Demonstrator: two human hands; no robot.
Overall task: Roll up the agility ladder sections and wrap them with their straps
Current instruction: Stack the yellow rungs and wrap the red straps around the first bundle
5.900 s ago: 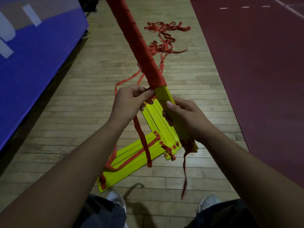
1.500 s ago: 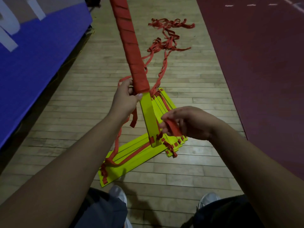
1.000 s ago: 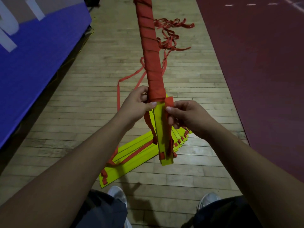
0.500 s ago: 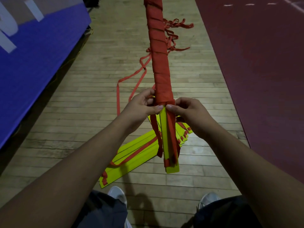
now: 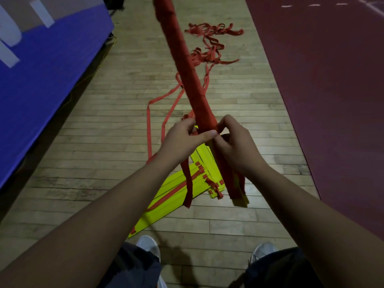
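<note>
I hold a long bundle of yellow ladder rungs wound in red strap (image 5: 182, 65), slanting up and away from me. My left hand (image 5: 185, 138) grips the bundle at the lower edge of the winding, thumb laid across it. My right hand (image 5: 234, 146) pinches the red strap against the bundle just below that edge. The bundle's yellow lower end (image 5: 239, 196) sticks out beneath my right hand with strap lying along it. A loose strap tail (image 5: 188, 183) hangs under my left hand. More yellow rungs (image 5: 176, 196) lie fanned on the floor below.
A tangle of loose red strap (image 5: 209, 44) lies on the wooden floor (image 5: 116, 129) farther ahead. A blue padded mat (image 5: 41, 80) stands to the left, a dark red court surface (image 5: 322, 80) to the right. My two shoes (image 5: 148, 246) show at the bottom.
The bundle has tilted so its top leans left. My right hand has come up against the left thumb at the winding's edge, and the strap covers more of the yellow lower end.
</note>
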